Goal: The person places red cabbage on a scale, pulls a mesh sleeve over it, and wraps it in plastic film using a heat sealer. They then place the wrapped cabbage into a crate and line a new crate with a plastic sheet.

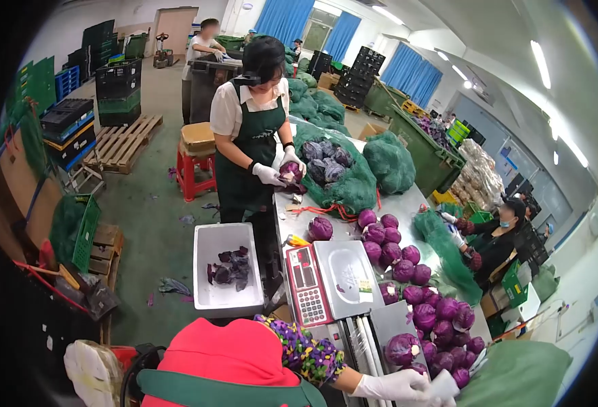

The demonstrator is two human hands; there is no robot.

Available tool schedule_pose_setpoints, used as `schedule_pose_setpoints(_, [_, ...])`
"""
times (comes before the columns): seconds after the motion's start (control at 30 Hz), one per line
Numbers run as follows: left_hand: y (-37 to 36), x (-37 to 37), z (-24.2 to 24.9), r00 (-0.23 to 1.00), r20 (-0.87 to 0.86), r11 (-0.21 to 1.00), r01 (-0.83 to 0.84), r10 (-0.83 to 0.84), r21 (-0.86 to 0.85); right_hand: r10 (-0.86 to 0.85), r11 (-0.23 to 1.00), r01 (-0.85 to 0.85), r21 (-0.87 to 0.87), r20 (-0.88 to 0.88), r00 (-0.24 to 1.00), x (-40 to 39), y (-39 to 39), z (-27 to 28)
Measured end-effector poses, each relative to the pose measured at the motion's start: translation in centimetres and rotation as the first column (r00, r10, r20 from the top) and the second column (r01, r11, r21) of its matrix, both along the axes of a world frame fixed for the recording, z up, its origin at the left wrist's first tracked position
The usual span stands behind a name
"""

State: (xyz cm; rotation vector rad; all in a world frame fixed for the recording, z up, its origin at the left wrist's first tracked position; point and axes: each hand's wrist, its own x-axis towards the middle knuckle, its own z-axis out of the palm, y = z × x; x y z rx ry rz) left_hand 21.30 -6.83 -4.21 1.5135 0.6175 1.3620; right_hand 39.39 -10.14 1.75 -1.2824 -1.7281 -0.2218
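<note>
My left hand [395, 385], in a white glove below a flowered sleeve, reaches in at the bottom right. Its fingers are drawn together beside a blurred pale piece [443, 388], and I cannot tell what this piece is. Just above the hand a red cabbage [402, 349] sits on a grey plate at the table's edge. More red cabbages [443, 332] are heaped to the right of it. Left of my hand are the metal rollers [365, 349] of a bench unit. My right hand is out of view.
Ahead stands a digital scale [343, 278]. A white bin [228, 241] with dark leaves is at left. Across the table a co-worker [258, 136] holds a red cabbage [290, 172], near green mesh sacks [388, 163]. Another person [502, 230] handles netting at right. Green cloth [519, 373] lies lower right.
</note>
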Motion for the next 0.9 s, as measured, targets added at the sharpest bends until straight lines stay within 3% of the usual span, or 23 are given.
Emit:
schedule_pose_setpoints(0.07, [-1.7, -2.3, 1.8, 0.991, 0.022, 0.991, -0.134, 0.134, -0.027, 0.066, 0.998, -0.066, 0.004, 0.019, 0.998, -1.9, 0.1, 0.5])
schedule_pose_setpoints(0.13, [-3.8, -5.5, 3.6, 0.995, 0.003, 0.972, -0.094, 0.096, -0.214, 0.098, 0.995, -0.099, 0.027, 0.045, 0.994, -2.6, 0.0, 1.0])
schedule_pose_setpoints(0.17, [-3.4, -5.7, 2.2, 0.990, 0.073, 0.978, -0.106, 0.121, -0.179, 0.112, 0.992, -0.115, 0.044, 0.061, 0.992, -2.8, -0.1, 1.2])
schedule_pose_setpoints(0.2, [-2.7, -6.3, 0.8, 0.993, 0.114, 0.960, 0.020, 0.012, -0.280, 0.125, 0.988, -0.133, 0.078, 0.091, 0.988, -3.2, -0.2, 1.1])
schedule_pose_setpoints(0.27, [-3.2, -7.4, 1.0, 0.998, -0.035, 0.988, -0.057, 0.053, -0.146, 0.174, 0.972, -0.197, 0.127, 0.173, 0.969, -4.4, -0.8, 1.7])
schedule_pose_setpoints(0.3, [-3.5, -7.3, 1.7, 0.992, 0.095, 0.992, -0.077, 0.087, -0.104, 0.263, 0.946, -0.308, 0.104, 0.315, 0.912, -5.4, -1.2, 2.6])
schedule_pose_setpoints(0.33, [-3.9, -7.6, 3.0, 0.981, 0.163, 0.994, -0.102, 0.106, -0.038, 0.271, 0.838, -0.391, -0.381, -0.333, 0.903, -6.1, -1.2, 1.7])
schedule_pose_setpoints(0.4, [-2.5, -7.2, 2.4, 0.981, 0.073, 0.972, -0.186, 0.177, 0.144, 0.390, 0.772, -0.444, -0.455, -0.212, 0.896, -8.3, -1.7, 1.0])
schedule_pose_setpoints(0.43, [-2.0, -8.1, 2.8, 0.962, -0.273, 0.988, -0.031, -0.012, -0.151, 0.414, 0.703, -0.476, -0.528, -0.240, 0.878, -8.5, -1.7, 0.8])
schedule_pose_setpoints(0.47, [-2.2, -8.0, 2.6, 0.963, -0.270, 0.988, -0.022, -0.021, -0.154, 0.405, 0.706, -0.468, -0.532, -0.239, 0.882, -8.3, -2.1, 1.1])
schedule_pose_setpoints(0.53, [-2.7, -7.9, 2.6, 0.999, 0.013, 0.982, -0.036, 0.039, -0.186, 0.385, 0.609, -0.576, -0.544, -0.432, 0.815, -8.1, -2.8, 1.9])
schedule_pose_setpoints(0.57, [-3.0, -6.6, 2.8, 0.931, 0.313, 0.977, -0.147, 0.189, -0.154, 0.313, 0.520, -0.705, -0.483, -0.660, 0.683, -7.4, -2.1, 1.0])
schedule_pose_setpoints(0.6, [-2.8, -6.3, 2.5, 0.932, 0.314, 0.978, -0.137, 0.182, -0.159, 0.304, 0.524, -0.699, -0.487, -0.659, 0.688, -7.2, -1.9, -0.1])
schedule_pose_setpoints(0.67, [-2.4, -6.1, 1.9, 0.973, 0.229, 0.978, 0.040, 0.008, -0.204, 0.291, 0.602, -0.710, -0.364, -0.728, 0.620, -9.9, -2.9, 0.1])
schedule_pose_setpoints(0.7, [-2.6, -5.6, 1.8, 0.985, 0.163, 0.987, -0.026, 0.053, -0.159, 0.316, 0.699, -0.591, -0.403, -0.567, 0.761, -10.8, -2.8, 0.1])
schedule_pose_setpoints(0.73, [-3.0, -5.3, 1.8, 0.977, -0.002, 0.970, -0.212, 0.214, -0.119, 0.367, 0.715, -0.591, -0.374, -0.518, 0.772, -10.6, -2.4, -0.9])
schedule_pose_setpoints(0.8, [-2.9, -5.3, 2.2, 0.828, 0.002, 0.787, -0.533, 0.560, 0.312, 0.146, 0.688, -0.573, -0.445, -0.689, 0.710, -12.0, -3.4, 0.7])
schedule_pose_setpoints(0.83, [-2.2, -5.2, 0.8, 0.867, -0.058, 0.855, -0.473, 0.494, 0.214, 0.112, 0.701, -0.642, -0.311, -0.841, 0.529, -10.8, -1.4, -3.4])
schedule_pose_setpoints(0.87, [-2.2, -5.4, 0.6, 0.872, -0.073, 0.862, -0.461, 0.484, 0.210, 0.102, 0.691, -0.572, -0.443, -0.723, 0.683, -10.0, -1.3, -3.3])
schedule_pose_setpoints(0.9, [-2.2, -5.2, 0.5, 0.877, -0.004, 0.864, -0.473, 0.481, 0.174, 0.088, 0.694, -0.537, -0.480, -0.684, 0.724, -9.6, -1.8, -3.0])
